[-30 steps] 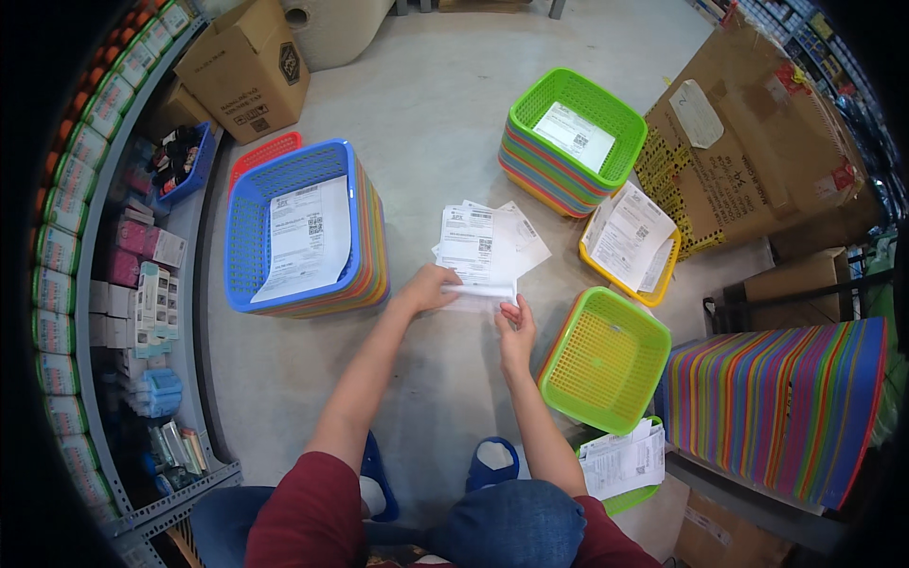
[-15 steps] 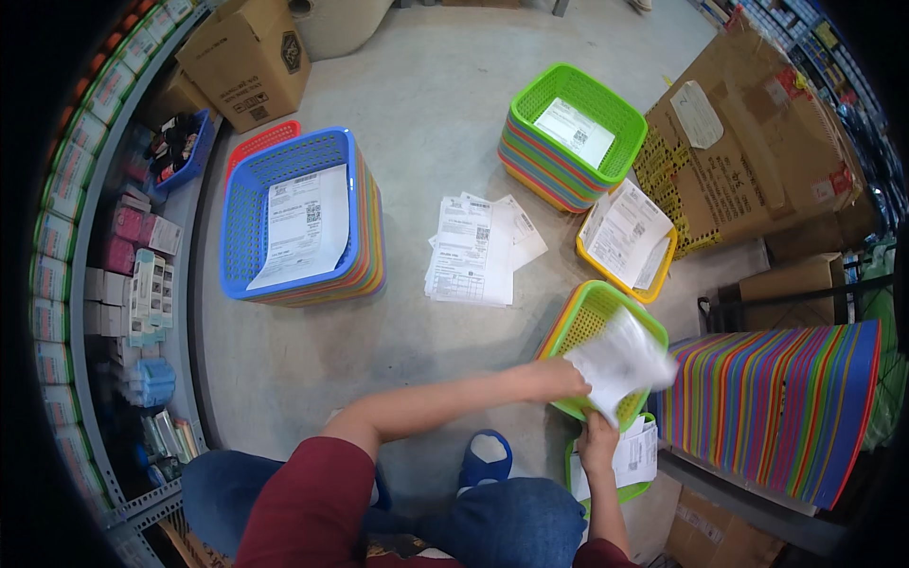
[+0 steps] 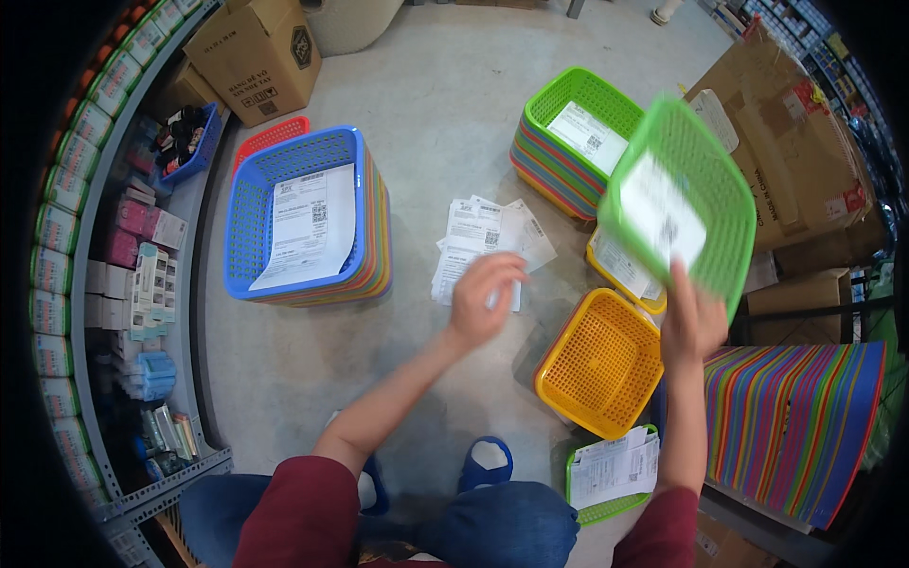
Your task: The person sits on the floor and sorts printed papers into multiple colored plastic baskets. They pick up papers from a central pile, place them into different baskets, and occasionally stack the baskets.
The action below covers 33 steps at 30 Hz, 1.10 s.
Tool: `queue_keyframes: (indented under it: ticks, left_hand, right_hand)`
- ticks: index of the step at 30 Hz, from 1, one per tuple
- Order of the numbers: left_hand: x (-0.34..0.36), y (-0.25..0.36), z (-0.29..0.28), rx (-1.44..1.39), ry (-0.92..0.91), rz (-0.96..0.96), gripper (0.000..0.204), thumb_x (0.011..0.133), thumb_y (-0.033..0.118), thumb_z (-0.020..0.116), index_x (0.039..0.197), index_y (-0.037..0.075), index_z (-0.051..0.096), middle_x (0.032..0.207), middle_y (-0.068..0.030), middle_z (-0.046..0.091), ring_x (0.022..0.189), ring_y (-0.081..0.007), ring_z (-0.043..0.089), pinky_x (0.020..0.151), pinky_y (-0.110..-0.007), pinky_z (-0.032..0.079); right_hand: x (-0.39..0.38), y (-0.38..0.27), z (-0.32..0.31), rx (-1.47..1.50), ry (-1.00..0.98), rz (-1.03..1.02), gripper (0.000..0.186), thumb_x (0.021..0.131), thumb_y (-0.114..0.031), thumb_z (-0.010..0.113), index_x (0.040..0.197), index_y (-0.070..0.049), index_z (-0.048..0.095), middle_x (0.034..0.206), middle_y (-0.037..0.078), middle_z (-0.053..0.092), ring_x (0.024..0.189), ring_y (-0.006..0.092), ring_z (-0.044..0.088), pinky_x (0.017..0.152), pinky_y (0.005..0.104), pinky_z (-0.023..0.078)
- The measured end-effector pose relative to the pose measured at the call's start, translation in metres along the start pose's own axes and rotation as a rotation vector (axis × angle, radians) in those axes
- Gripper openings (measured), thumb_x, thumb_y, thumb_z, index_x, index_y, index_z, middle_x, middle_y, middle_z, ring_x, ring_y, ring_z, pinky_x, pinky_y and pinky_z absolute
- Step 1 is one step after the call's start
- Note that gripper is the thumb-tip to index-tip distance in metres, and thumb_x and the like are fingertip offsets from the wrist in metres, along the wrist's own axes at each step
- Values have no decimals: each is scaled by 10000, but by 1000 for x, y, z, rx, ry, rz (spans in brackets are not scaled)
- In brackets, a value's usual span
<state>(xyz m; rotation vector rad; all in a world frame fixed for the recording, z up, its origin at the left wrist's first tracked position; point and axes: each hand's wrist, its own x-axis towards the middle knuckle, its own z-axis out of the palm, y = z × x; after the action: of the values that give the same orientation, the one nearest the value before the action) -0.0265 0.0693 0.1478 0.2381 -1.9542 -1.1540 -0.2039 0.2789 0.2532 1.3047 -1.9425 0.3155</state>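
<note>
My right hand point(image 3: 694, 320) grips the near edge of a green plastic basket point(image 3: 729, 204), held up and tilted at the right and blurred by motion. A printed white sheet point(image 3: 653, 213) lies inside that basket. Nothing shows in my left hand point(image 3: 485, 301), whose fingers are loosely curled and apart. It hovers over the near part of a loose pile of printed sheets point(image 3: 473, 232) on the floor. Below the raised basket stands a yellow-orange basket point(image 3: 606, 364) with no paper in it. Another yellow basket point(image 3: 598, 248), holding sheets, is partly hidden behind the green one.
A blue basket stack point(image 3: 248, 213) with sheets stands left, beside a red basket point(image 3: 270, 140). A green-topped stack point(image 3: 568, 85) stands far right of centre. Near my knee is a green basket point(image 3: 606, 511) of papers. Nested baskets point(image 3: 795, 426), cartons point(image 3: 260, 62) and shelving point(image 3: 189, 312) border the space.
My right hand has lifted the green basket off its stack, up and away, uncovering the yellow-orange one. The sheet now lies in the green basket. My left hand has let go of it and moved left.
</note>
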Motion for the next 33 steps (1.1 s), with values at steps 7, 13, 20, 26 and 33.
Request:
queue_keyframes:
  ticks: [7,13,20,26,33]
  left_hand:
    - [-49,-98,-37,208,-143,-393,395,775,-152,380,1033,17,626,1052,-172,647,1019,-322,615,919,-366,456]
    - [-65,-128,-45,208,-389,-373,432,772,-137,446,1133,29,616,1159,-186,621,1154,-325,565,1003,-372,429]
    - [-72,-145,-46,334,-622,-265,557,694,19,735,1226,29,569,1314,-159,543,1258,-318,478,1046,-391,408]
    - [-64,-149,-49,309,-631,-279,504,664,42,765,1149,31,627,1233,-165,600,1205,-311,535,1014,-384,439]
    - [-43,-172,-54,284,-843,-330,330,627,89,809,937,39,705,1084,-162,673,1105,-307,609,939,-376,486]
  right_hand:
    - [123,2,186,91,-162,64,425,757,-42,623,1126,-249,672,695,23,593,618,200,570,576,316,418]
    - [57,-61,198,281,21,214,340,830,-196,684,1146,-79,637,1016,165,608,984,307,580,855,395,416]
    - [-121,-221,170,753,-454,1106,445,798,51,501,1243,41,497,1157,230,452,1093,358,478,961,387,392]
    - [-148,-237,177,794,-433,1319,514,794,8,547,1300,39,468,1174,185,457,1088,297,495,965,361,404]
    - [-142,-221,161,1052,-479,1368,577,806,-80,636,1345,33,464,1251,166,503,1133,229,522,956,332,435]
